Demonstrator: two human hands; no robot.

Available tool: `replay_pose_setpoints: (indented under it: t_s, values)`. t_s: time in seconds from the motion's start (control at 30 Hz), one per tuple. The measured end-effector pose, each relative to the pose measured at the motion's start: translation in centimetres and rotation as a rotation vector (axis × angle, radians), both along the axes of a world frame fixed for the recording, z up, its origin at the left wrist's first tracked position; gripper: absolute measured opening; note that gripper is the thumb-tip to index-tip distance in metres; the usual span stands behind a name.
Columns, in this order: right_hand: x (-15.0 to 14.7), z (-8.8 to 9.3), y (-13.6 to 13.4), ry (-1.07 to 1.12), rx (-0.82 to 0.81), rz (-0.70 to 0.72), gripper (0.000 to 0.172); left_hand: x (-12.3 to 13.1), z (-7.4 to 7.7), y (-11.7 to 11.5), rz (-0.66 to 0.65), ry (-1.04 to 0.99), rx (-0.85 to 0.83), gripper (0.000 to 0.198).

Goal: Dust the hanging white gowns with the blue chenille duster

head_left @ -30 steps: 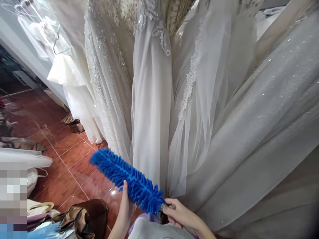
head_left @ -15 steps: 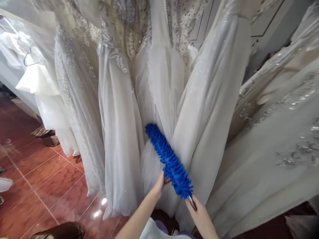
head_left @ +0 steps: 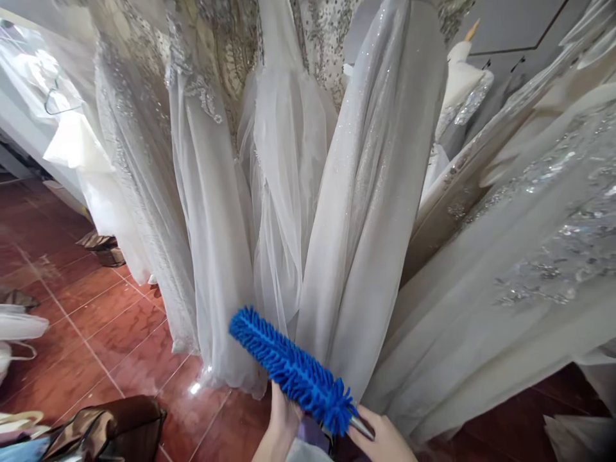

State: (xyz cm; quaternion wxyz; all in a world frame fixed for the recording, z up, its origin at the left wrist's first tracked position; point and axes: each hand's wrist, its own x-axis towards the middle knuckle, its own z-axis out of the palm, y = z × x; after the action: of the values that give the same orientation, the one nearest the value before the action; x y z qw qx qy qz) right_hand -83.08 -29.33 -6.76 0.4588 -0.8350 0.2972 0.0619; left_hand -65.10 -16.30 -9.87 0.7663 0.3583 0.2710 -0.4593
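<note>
A blue fluffy duster (head_left: 293, 369) slants across the lower middle of the view, its head pointing up and to the left. My right hand (head_left: 382, 439) is closed around the duster's metal handle (head_left: 360, 427). Just below the duster head is my left hand (head_left: 283, 410); its fingers are hidden behind the blue fibres, so I cannot tell whether it touches them. Right behind the duster hang long white gowns, among them a smooth sparkling skirt (head_left: 366, 192) and a layered tulle skirt (head_left: 282, 179).
A beaded gown (head_left: 543, 256) spreads across the right side. More white dresses (head_left: 81, 154) hang at the left. Brown bags (head_left: 110, 427) lie on the red tiled floor (head_left: 135, 327), and white fabric (head_left: 19, 327) lies at the left edge.
The duster has come down toward me and tipped flatter to the left, away from the tulle skirt. Both hands have moved lower, and the view has shifted slightly right.
</note>
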Motion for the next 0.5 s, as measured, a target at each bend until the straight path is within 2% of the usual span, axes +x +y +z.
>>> replay_pose_setpoints:
  t_s: [0.07,0.17,0.23,0.27,0.3,0.33,0.37,0.43,0.5]
  values:
    - [1.3,2.0,-0.6,-0.149,0.024,-0.071,0.028,1.5,4.6,-0.5,0.086,-0.210,-0.013,0.052]
    - [3.6,4.4,-1.1,-0.404,0.069,-0.253,0.036,3.0,11.5,-2.6,0.082,-0.546,-0.049,0.053]
    - [5.0,5.4,-1.4,-0.525,0.062,-0.406,0.047,3.1,15.0,-5.0,0.013,-0.764,-0.104,0.060]
    - [5.5,5.6,-1.6,-0.554,0.048,-0.477,0.052,3.0,16.1,-6.4,-0.050,-0.854,-0.147,0.063]
    - [5.8,5.7,-1.8,-0.561,0.026,-0.533,0.056,2.8,16.6,-7.8,-0.120,-0.922,-0.185,0.064]
    - [5.8,5.5,-2.0,-0.548,-0.002,-0.569,0.059,2.6,16.4,-9.1,-0.196,-0.965,-0.212,0.061]
    - [5.5,5.1,-2.1,-0.515,-0.031,-0.583,0.062,2.4,15.6,-10.3,-0.272,-0.982,-0.223,0.058]
    - [4.2,3.5,-2.3,-0.407,-0.069,-0.569,0.064,2.1,12.3,-11.9,-0.382,-0.915,-0.191,0.052]
    - [2.5,1.4,-1.9,-0.303,-0.042,-0.523,0.062,1.7,7.6,-12.0,-0.426,-0.719,-0.130,0.052]
